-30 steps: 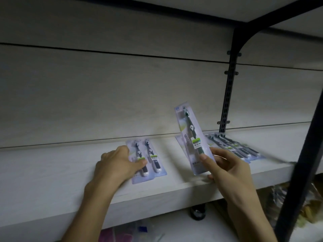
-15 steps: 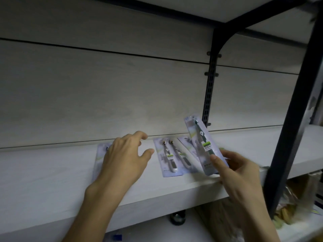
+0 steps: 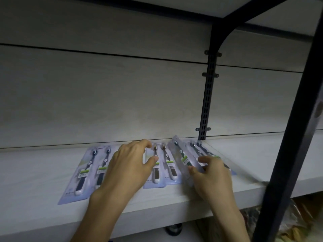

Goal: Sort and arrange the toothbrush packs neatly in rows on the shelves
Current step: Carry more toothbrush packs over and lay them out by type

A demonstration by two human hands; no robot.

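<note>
Toothbrush packs (image 3: 159,166) lie side by side toward the shelf's (image 3: 35,173) back edge, the left hand (image 3: 129,165) hovering loosely spread while the right hand (image 3: 209,173) pinches a tilted pack (image 3: 181,158), likely to slot it into the row.

On the shelf (image 3: 43,173) three toothbrush packs lay side by side: the left pack (image 3: 83,173), the middle pack (image 3: 164,170) to its right, and the far pack (image 3: 206,151) beside the upright rail (image 3: 207,105). A fourth, tilted pack (image 3: 183,159) stood between the middle and far ones, under the right hand (image 3: 211,177). The left hand (image 3: 129,165) was above the gap between the left and middle packs
</note>
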